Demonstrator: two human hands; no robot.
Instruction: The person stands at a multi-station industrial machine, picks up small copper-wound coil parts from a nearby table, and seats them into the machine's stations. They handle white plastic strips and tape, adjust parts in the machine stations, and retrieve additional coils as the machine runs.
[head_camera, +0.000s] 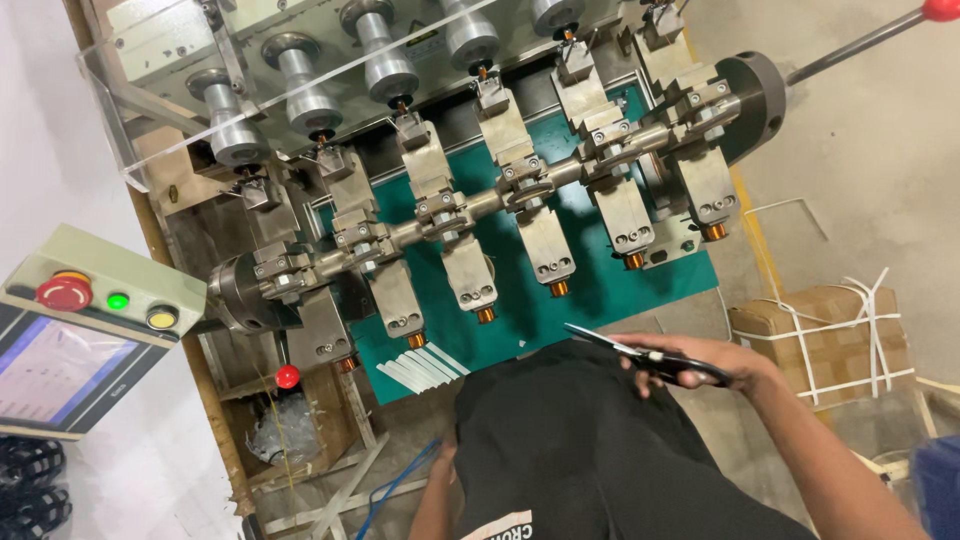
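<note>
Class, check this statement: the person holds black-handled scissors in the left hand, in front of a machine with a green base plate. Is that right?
Not quite. The head view shows the scissors in the right hand, not the left. The left hand is low beside the black shirt, mostly hidden. The rest holds: black handles, and a machine with a green base plate.

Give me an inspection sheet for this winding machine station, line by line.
Surface: green mat under a shaft carrying five heads with copper-coloured tips.
Job's things: dark scissors in the right hand; white strips lying on the mat's near edge.
Clutter: strapped cardboard box on the floor; clear bag below the bench.
Grip: right hand closed around the scissors; left hand mostly hidden by the dark shirt, grip unclear.
Cables: blue cable beside the left arm.
Surroundings: control box with red, green and yellow buttons above a screen; clear guard over rollers.
</note>
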